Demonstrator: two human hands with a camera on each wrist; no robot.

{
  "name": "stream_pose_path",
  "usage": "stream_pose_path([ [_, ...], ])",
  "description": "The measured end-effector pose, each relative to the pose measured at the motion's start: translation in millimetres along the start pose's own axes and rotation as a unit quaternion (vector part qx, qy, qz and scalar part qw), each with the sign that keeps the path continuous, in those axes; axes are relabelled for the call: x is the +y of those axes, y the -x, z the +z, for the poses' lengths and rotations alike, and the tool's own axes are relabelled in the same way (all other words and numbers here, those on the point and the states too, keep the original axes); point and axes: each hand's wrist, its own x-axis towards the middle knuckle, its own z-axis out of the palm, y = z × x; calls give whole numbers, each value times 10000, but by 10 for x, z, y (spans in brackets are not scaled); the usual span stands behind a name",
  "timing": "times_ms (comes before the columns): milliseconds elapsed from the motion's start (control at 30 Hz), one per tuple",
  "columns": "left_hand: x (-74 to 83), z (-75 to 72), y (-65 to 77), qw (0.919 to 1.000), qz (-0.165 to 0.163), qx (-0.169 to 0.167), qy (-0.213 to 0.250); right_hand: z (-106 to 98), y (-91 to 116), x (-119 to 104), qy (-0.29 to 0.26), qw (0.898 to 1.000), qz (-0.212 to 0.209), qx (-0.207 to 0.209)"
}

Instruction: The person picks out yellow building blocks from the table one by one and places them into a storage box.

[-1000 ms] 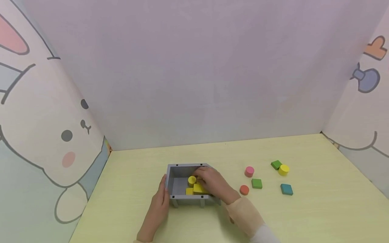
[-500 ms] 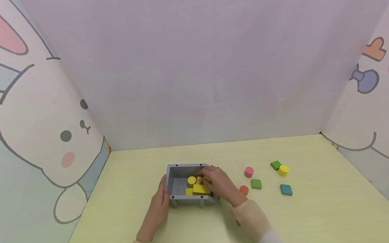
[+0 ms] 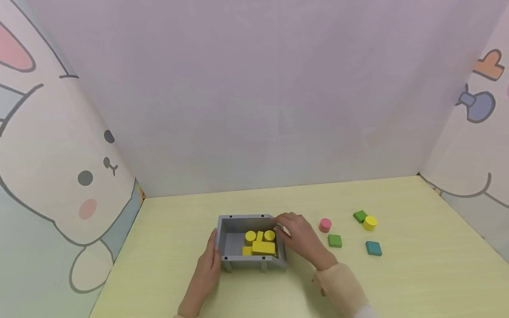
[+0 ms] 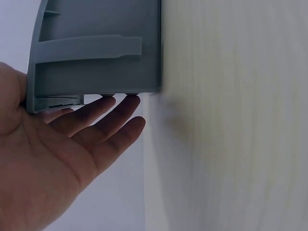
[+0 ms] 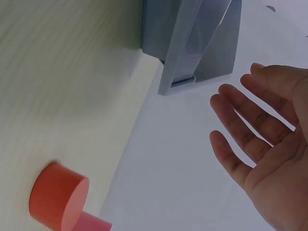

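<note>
A grey storage bin [image 3: 254, 264] stands on the table, holding several yellow blocks [image 3: 263, 248] gathered toward its right end. Two of the yellow pieces are round, including a cylinder [image 3: 250, 237]. My left hand [image 3: 207, 265] rests against the bin's left wall; in the left wrist view its slightly bent fingertips touch the grey wall. Beside the bin's right end is my right hand [image 3: 302, 236]. The right wrist view shows its fingers [image 5: 240, 127] loosely spread, apart from the bin and with nothing between them.
Right of the bin lie a pink cylinder [image 3: 325, 225], a green square block [image 3: 335, 240], another green block [image 3: 360, 216], a yellow cylinder [image 3: 370, 223] and a teal square block [image 3: 374, 248]. A red cylinder [image 5: 57, 197] appears in the right wrist view. A pale curtain [image 3: 274, 110] hangs behind.
My right hand has withdrawn from inside the bin to the right, uncovering more yellow blocks. Its forearm now hides the red cylinder in the head view. My left hand stays in place.
</note>
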Motion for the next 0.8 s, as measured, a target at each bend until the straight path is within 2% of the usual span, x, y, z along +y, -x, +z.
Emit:
stream_pose_path([
  [500,12,-11,13,10000,76,9,-40,-167,183,271,310,9985,294,339],
  [800,15,-8,21,9999,126,26,15,-311,319,441,471,9945,932,103],
])
